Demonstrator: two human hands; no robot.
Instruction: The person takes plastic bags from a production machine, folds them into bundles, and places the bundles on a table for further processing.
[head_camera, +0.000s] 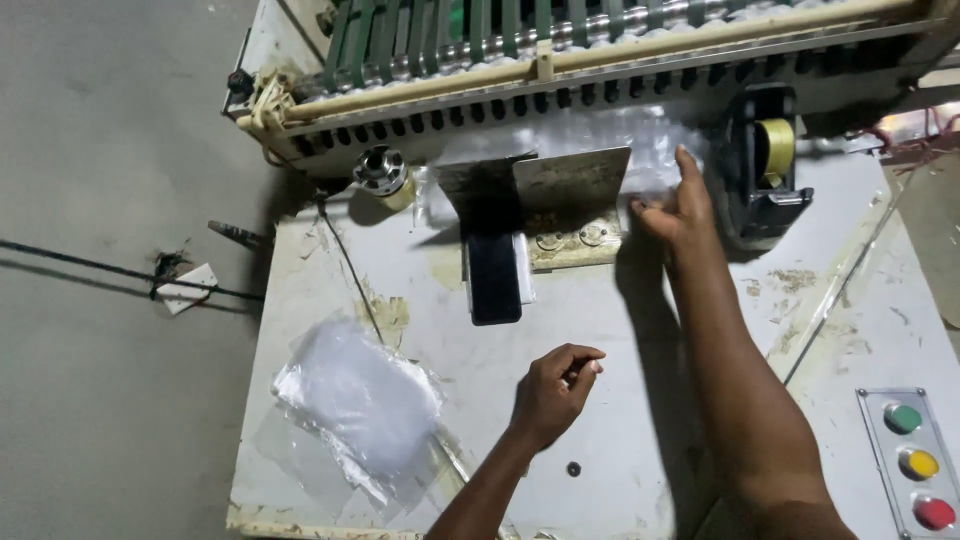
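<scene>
A: What's the right hand doing?

B: It's reaching up to the clear plastic film coming out under the machine's rollers, fingers spread open and lying flat on its lower edge, by the tape dispenser.

A: And the left hand?

B: It's hovering over the tabletop, fingers curled shut, and I can't tell if it's holding anything. Plastic bags are sitting just left.

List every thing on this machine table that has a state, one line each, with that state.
Left hand: closed in a loose fist, just above the table.
Right hand: fingers spread, touching the clear plastic film.
Stack of clear bags: lying flat, slightly fanned, untouched.
Tape dispenser: upright, yellowish roll loaded.
Metal plate: standing upright.
Dark phone-like slab: lying flat, dark.
</scene>
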